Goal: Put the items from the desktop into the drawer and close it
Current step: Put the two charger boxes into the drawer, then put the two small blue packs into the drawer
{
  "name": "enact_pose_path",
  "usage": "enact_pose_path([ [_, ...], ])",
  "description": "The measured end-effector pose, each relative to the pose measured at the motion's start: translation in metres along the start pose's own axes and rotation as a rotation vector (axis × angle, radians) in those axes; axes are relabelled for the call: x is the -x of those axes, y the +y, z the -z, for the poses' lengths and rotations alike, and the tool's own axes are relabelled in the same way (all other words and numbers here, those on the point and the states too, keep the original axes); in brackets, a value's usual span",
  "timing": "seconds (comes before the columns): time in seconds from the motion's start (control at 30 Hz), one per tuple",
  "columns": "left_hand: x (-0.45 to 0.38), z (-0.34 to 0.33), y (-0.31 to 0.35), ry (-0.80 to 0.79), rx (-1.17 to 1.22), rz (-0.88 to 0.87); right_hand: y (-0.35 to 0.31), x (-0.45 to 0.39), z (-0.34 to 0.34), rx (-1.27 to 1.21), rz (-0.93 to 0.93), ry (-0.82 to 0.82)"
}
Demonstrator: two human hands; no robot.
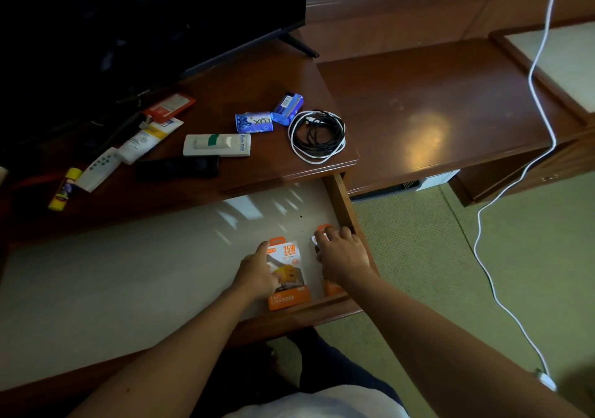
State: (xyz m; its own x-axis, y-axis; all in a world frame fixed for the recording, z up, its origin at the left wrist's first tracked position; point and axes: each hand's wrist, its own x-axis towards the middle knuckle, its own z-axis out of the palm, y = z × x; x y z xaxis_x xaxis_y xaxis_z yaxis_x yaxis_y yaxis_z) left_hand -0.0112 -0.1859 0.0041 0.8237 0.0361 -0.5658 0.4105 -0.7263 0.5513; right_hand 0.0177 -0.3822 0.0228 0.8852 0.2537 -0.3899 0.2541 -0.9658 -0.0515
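— What did the room look like from where you stood?

— A dim room, a green carpet [418, 256], and a dark wooden bench [257, 73] with a television [145, 15] at its back. The drawer [128, 272] below it was pulled wide open.

— Where were your hands?

— Both were down in the drawer's right front corner. Your left hand [256, 272] lay against the left side of an orange charger box [288, 276], its fingers [265, 250] touching the pack; I could not tell whether they gripped it. Your right hand [343, 256] covered a second orange box [331, 285] just beside the first, fingers spread flat over it, not clenched.

— And what was up on the bench?

— A coiled cable [317, 136], a blue soap bar [254, 122], a blue packet [288, 108], a white switch plate [217, 144], a black remote [177, 167], a white remote [98, 168], a white tube [141, 142] and a yellow glue stick [64, 189].
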Motion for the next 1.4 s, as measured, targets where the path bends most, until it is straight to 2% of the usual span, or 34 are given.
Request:
enact_pose_path([
  [0.2, 0.005, -0.025, 0.029, 0.053, 0.046, -0.087, 0.004, 0.002, 0.006, 0.019, 0.021, -0.054],
  [0.6, 0.009, -0.021, 0.023, 0.058, 0.012, -0.031, -0.001, 0.002, 0.006, -0.019, -0.018, -0.057],
  [0.77, 0.013, -0.003, 0.039, 0.185, -0.097, -0.072, -0.004, 0.003, 0.014, -0.114, -0.051, -0.015],
  [1.07, -0.023, 0.105, 0.114, 0.461, -0.093, -0.308, -0.013, -0.075, 0.122, -0.286, 0.027, 0.362],
  [1.27, -0.086, 0.169, 0.147, 0.516, -0.257, -0.307, -0.007, -0.154, 0.194, -0.194, 0.125, 0.362],
  [1.4, -0.126, 0.193, 0.154, 0.466, -0.499, -0.286, 0.002, -0.200, 0.229, -0.056, 0.195, 0.259],
])
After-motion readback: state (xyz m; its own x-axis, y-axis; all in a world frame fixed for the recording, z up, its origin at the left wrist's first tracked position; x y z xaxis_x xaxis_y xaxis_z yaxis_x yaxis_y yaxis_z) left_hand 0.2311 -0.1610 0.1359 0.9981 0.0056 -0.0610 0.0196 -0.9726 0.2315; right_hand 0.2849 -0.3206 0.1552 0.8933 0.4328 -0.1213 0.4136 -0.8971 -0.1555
